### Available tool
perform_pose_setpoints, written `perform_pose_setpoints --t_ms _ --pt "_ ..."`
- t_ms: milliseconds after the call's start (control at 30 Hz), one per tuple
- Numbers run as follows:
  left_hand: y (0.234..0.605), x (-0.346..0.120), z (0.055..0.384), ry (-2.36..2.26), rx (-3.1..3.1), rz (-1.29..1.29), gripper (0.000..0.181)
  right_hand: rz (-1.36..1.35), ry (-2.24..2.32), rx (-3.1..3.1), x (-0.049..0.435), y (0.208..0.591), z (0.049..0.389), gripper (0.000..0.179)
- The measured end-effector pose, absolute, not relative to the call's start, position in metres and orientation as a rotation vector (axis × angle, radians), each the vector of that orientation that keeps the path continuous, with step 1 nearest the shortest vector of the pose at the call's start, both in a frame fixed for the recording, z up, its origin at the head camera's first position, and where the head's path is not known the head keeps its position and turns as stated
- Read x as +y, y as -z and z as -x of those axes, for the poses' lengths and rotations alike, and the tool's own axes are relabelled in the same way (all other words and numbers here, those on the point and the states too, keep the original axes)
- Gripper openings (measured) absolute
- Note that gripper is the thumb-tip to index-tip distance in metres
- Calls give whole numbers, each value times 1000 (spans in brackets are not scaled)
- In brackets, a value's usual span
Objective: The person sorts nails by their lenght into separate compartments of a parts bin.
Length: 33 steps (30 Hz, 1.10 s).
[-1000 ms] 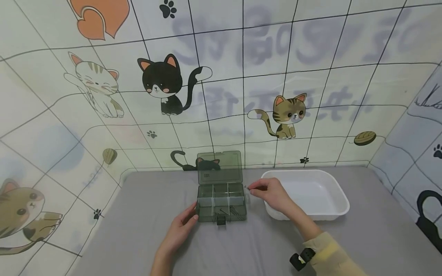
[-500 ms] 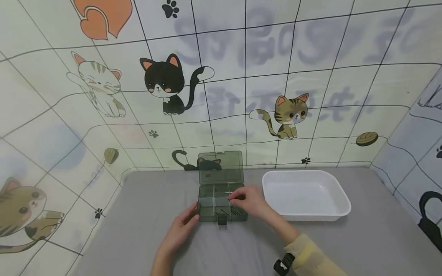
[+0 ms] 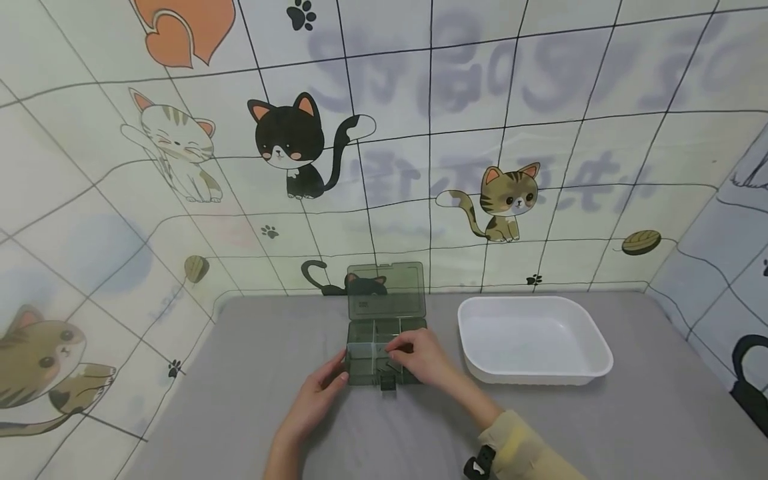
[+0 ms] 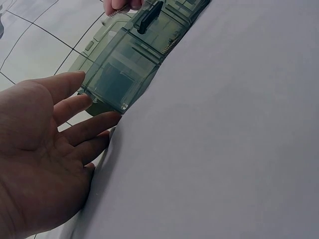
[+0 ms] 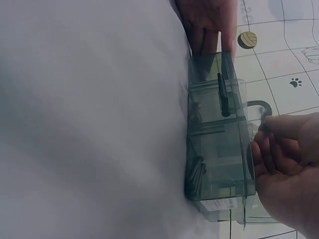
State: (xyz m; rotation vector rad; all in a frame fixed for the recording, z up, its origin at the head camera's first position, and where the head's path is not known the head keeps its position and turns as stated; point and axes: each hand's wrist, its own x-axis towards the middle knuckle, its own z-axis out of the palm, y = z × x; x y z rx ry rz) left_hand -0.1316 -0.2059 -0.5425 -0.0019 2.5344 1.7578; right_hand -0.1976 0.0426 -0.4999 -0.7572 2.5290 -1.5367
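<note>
A green see-through compartment box stands on the grey cloth with its lid raised at the back. My left hand rests at its left side, fingers loosely extended with fingertips right at the wall, as the left wrist view also shows. Over the front middle compartment, my right hand pinches a small screw between thumb and fingertips. Several thin dark metal pieces lie in the front right compartment, mostly hidden by the right hand in the head view. A black latch hangs at the box's front.
A white plastic tray stands to the right of the box. Behind the table rises a cloth wall printed with cats and grid lines. A black strap device is worn at the right wrist.
My right hand has moved left with the screw, from the gap between tray and box to over the box's front middle compartment. The left hand has stayed at the box's side.
</note>
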Motion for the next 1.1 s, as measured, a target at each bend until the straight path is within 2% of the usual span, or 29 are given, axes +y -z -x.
perform_pose_setpoints --t_ms 1100 --pt "544 -205 132 -1753 2570 -32 49 709 1605 2578 60 505 188 9"
